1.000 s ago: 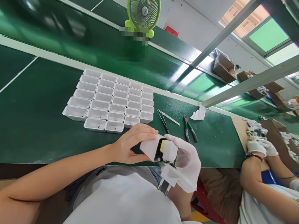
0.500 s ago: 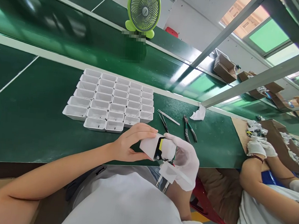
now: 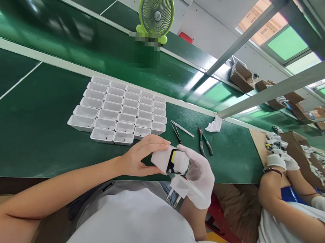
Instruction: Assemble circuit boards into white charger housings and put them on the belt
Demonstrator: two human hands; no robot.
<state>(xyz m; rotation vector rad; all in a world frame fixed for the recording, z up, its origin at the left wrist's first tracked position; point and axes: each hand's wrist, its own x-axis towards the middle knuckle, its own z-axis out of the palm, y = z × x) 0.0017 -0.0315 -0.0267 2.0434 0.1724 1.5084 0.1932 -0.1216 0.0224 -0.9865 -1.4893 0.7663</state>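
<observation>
Grasping the white, tapered, box-shaped plastic housing [image 3: 159,159] in the bare left hand [image 3: 138,158], with fingers laid along the upper face and thumb pressed to the lower edge. Grasping the compact black, yellow and white electrical assembly [image 3: 171,165] in the white-gloved right hand [image 3: 201,179], with fingers curled around the far side. Cannot tell the exact contact of the hidden right fingertips.

Located at the front edge of the smooth, dark-green workbench [image 3: 47,151], before the torso, with housing and assembly end to end between both hands. Cannot tell how deep the fit is. Probably opposed in this way to hold both parts in line and prevent twisting.

Below the assembly, tilted with pins toward the lap: flat white plastic plug block [image 3: 180,186], probably kept low to clear the left thumb.

Beyond the left wrist, in tight rows: small white, open-topped, rectangular plastic boxes [image 3: 102,136], presumably grouped for easy reach. Beyond the right hand: green-handled metal pliers [image 3: 200,132], probably parked just clear of the work.

Left forearm slanted from lower left, wrist nearly straight; right forearm angled steeply upward from the lap.
</observation>
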